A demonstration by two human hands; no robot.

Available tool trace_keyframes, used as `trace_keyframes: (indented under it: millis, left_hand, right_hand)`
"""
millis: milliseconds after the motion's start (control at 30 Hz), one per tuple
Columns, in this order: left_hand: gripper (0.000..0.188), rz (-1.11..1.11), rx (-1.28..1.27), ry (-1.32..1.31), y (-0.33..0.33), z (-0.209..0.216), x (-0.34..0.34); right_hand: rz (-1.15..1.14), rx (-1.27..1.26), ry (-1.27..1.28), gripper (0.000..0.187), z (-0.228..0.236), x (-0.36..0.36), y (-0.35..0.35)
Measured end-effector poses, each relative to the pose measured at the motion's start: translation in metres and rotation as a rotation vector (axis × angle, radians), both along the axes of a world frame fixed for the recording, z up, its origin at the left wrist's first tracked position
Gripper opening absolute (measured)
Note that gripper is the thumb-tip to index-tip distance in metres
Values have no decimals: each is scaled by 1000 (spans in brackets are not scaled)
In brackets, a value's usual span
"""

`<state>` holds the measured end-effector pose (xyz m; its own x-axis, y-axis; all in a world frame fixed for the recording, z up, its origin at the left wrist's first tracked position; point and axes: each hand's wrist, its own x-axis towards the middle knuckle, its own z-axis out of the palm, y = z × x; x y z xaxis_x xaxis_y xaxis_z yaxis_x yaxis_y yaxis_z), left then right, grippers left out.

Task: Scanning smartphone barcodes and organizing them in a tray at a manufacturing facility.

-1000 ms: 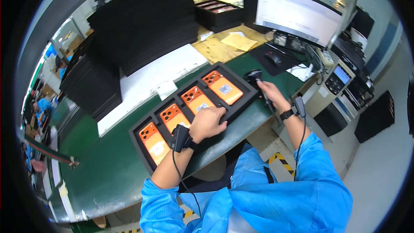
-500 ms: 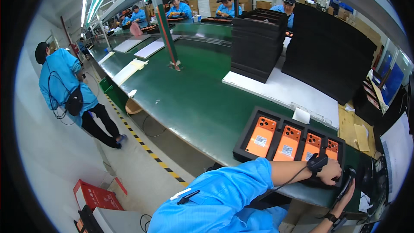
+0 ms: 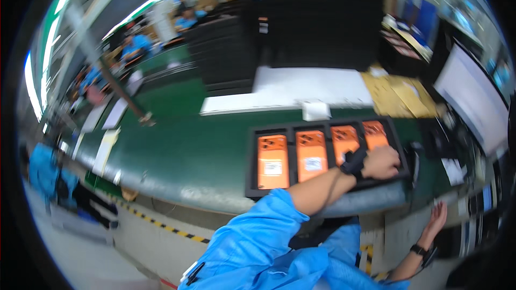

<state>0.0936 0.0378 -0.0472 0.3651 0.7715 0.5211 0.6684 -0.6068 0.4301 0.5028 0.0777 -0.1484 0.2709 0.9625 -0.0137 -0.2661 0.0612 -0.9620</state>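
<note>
A black tray (image 3: 293,156) on the green table holds several orange phones in separate slots, backs up. Pale labels show on the two leftmost, the first phone (image 3: 273,164) and the second phone (image 3: 312,156). My left hand (image 3: 382,162), a black strap at its wrist, bends down over the lower end of the rightmost phone (image 3: 374,133). Its fingers look curled, and whatever is under them is hidden. Right of the tray stands a dark slim handheld device (image 3: 414,165), blurred. My right hand (image 3: 436,221) is apart from it, nearer the table's front edge, fingers stretched and holding nothing visible.
Behind the tray lie a white board (image 3: 317,87) and a small white block (image 3: 316,111). Tall black tray stacks (image 3: 322,21) rise beyond. At right are brown cardboard (image 3: 400,96) and a monitor (image 3: 475,96). Co-workers in blue sit far left; another person (image 3: 45,172) stands in the aisle.
The view has swung right and is blurred. My right hand has let go of the dark handheld device and moved away from it. My left hand stays at the tray's right end.
</note>
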Motion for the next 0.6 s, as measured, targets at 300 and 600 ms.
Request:
trace_keyframes:
  millis: [300,600]
  left_hand:
    - [18,24,-35,86,4,17,-15]
    - [20,49,-116,89,-3,13,-3]
  right_hand:
    - [-507,64,-13,26,45,113,-31]
    - [-615,122,-84,23,64,152,-37]
